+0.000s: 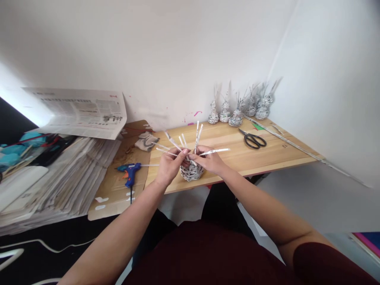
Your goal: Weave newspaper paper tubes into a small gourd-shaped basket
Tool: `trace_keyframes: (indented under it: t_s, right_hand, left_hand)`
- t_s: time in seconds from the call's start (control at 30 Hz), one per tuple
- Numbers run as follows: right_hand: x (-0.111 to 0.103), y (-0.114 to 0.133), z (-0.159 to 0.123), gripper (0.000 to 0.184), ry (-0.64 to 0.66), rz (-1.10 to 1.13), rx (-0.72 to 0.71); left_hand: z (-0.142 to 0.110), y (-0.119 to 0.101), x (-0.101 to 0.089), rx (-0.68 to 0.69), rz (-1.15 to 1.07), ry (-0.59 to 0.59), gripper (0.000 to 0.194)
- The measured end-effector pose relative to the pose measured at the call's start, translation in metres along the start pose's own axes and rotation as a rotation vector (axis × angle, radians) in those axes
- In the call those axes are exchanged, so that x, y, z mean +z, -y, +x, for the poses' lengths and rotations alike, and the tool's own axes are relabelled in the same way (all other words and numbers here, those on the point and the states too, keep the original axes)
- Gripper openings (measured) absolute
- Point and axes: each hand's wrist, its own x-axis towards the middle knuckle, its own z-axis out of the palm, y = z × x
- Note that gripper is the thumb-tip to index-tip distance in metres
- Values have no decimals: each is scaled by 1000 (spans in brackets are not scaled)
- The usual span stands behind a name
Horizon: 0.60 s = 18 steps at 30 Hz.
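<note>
A small round basket woven from rolled newspaper strips (191,173) rests on the wooden table near its front edge. Several paper tubes (198,134) stick up and outward from its top. My left hand (172,163) is closed at the upper left of the weave, thumb and fingers pinching the paper tubes. On the other side my right hand (210,159) pinches a tube at the rim, and one printed tube (218,151) points right past its fingers. Both hands nearly meet above the basket and hide part of its top.
A blue glue gun (130,172) lies on cardboard (111,196) at left, near a crumpled cloth (146,141). Newspaper stacks (74,170) stand farther left. Black scissors (253,139), a long paper tube (285,138) and several woven gourd shapes (236,118) occupy the table's back right.
</note>
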Motion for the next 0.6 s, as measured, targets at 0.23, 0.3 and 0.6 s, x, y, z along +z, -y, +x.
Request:
trace_keyframes:
  t_s: [0.23, 0.3, 0.6]
  right_hand:
    - [-7, 7, -8, 27, 34, 38, -33]
    - [-8, 7, -10, 21, 70, 48, -38]
    - [1, -4, -10, 22, -81, 41, -81]
  left_hand:
    - [-1, 2, 2, 16, -96, -52, 49]
    - [-1, 3, 2, 12, -110, -66, 48]
    - [-2, 4, -1, -76, -241, -11, 43]
